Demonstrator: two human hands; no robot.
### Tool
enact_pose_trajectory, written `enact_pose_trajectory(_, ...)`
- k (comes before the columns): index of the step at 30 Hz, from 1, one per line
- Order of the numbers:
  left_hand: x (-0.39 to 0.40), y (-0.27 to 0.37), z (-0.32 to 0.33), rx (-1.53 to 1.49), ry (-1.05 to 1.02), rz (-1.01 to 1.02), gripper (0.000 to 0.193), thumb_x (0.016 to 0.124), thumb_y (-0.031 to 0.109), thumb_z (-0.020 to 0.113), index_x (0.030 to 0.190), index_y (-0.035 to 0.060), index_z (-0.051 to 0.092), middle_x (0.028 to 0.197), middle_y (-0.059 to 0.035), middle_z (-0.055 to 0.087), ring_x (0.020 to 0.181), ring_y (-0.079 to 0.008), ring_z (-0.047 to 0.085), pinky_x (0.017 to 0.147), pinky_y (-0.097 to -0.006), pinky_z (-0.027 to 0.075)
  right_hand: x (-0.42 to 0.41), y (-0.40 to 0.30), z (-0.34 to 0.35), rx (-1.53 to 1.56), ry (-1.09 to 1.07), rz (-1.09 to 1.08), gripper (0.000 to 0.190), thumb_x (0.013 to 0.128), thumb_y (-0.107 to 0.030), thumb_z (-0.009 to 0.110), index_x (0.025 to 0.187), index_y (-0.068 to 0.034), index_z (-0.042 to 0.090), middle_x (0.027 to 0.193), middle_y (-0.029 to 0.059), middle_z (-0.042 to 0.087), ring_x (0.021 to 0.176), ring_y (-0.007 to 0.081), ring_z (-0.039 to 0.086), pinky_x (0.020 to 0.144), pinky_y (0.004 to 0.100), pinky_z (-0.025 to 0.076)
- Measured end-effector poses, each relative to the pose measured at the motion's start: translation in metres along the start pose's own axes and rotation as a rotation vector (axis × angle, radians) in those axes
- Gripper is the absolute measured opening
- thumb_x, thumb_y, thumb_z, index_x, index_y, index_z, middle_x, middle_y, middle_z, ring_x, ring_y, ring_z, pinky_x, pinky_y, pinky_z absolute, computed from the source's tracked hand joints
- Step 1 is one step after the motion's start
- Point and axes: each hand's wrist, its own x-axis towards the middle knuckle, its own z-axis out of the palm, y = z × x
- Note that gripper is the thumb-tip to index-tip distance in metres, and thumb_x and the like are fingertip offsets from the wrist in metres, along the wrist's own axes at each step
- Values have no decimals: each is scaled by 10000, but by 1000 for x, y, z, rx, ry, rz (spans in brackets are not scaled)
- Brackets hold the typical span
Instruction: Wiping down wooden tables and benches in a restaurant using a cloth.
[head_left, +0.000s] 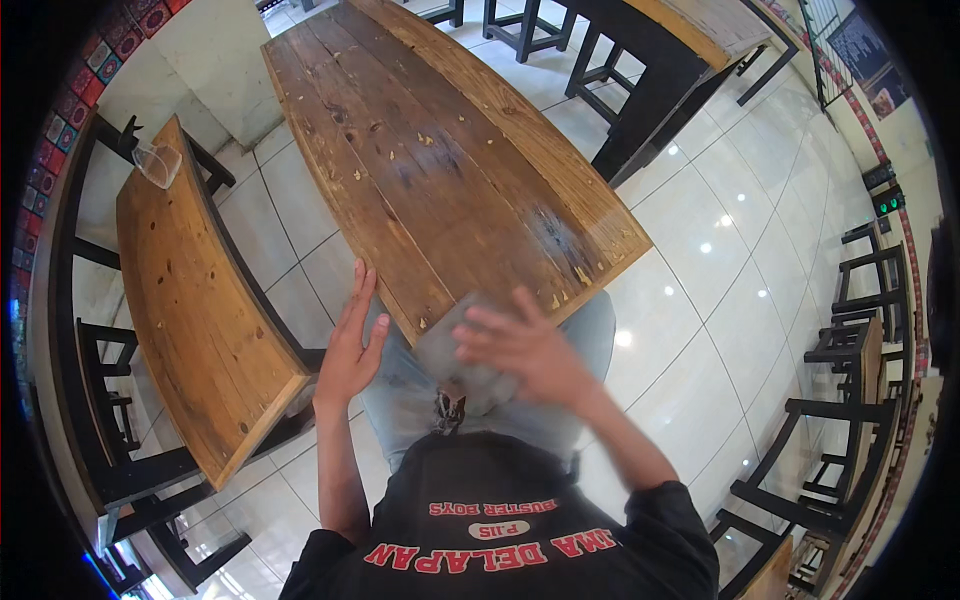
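Observation:
My left hand (350, 341) is held edge-on beside the near left edge of a brown plank-topped wooden table (420, 202). Its fingers extend forward, the thumb stands apart, and nothing is in it. Blurred by motion, my right hand (525, 349) is over the table's near end with its fingers spread. Below those fingers a grey, blurred cloth-like thing (457, 337) covers the near table corner and reaches towards my lap. Whether the hand touches it cannot be made out. A small brown-and-black patterned thing (451, 405) lies at my waist. Yellowish flakes or worn spots (426, 139) dot the tabletop.
A lower wooden bench (202, 300) stands at left, bearing a clear spray bottle (157, 163) with a black head. Black stools (529, 30) and another table (675, 67) are at the far right. More dark-framed furniture (825, 450) lines the right side of the white tiled floor (675, 300).

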Motion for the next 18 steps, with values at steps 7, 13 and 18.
enact_pose_trajectory(7,4,3,16,32,147,28,589,1117,220,576,1654,43,410,1772,-181,311,1588,-403,380,1288,-482,324,-27,140,-60,-182,383,648,826,734,23,685,1530,-187,626,1626,4,571,1586,303,419,1318,690,159)
enact_pose_trajectory(13,39,21,27,183,447,55,447,1014,151,706,1435,25,623,1595,-199,561,1508,-410,471,1248,-519,359,44,115,-13,-344,547,793,662,845,-95,695,1496,-19,597,1650,230,490,1579,428,384,1323,648,173)
enact_pose_trajectory(18,108,42,42,-100,418,222,452,972,134,744,1403,42,644,1508,-224,616,1473,-425,502,1242,-513,370,91,44,-8,55,467,497,703,846,-151,726,1514,6,570,1631,272,488,1573,474,363,1314,649,179)
